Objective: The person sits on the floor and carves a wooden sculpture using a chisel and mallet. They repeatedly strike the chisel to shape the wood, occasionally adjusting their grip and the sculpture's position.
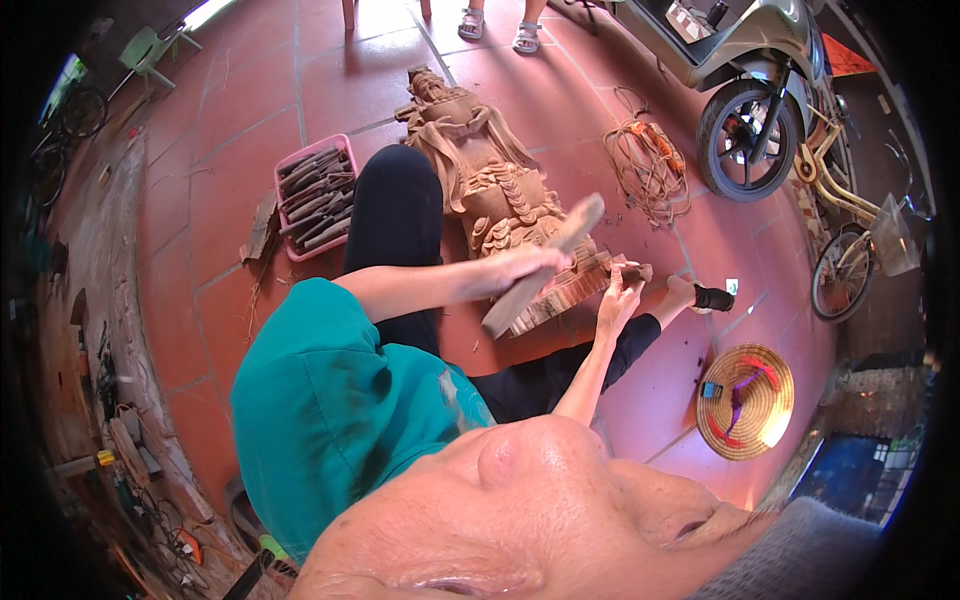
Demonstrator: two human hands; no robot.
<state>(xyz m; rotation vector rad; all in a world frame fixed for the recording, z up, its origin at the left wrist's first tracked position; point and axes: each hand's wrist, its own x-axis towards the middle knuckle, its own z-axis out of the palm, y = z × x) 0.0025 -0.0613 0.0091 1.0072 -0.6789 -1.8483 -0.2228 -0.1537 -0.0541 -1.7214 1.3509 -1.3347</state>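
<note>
A carved wooden statue (pixel 455 140) lies on the tiled floor in front of me, its base end between my legs. My left hand (pixel 528 268) is closed round a long wooden mallet (pixel 578 222), which slants across above the lower part of the carving. Close to the statue's base (pixel 560 300), my right hand (pixel 618 300) grips a short tool with a wooden handle (pixel 636 272), which looks like a chisel. Its tip, by the carved wood, is too small to make out. Both forearms reach in over my dark trousers.
A pink basket (pixel 350 148) full of carving tools sits left of my knee. To the right are a tangled orange cord (pixel 650 170), a woven hat (pixel 775 400), a scooter (pixel 745 135) and a bicycle (pixel 840 270). Another person's sandalled feet (pixel 472 24) stand beyond the statue.
</note>
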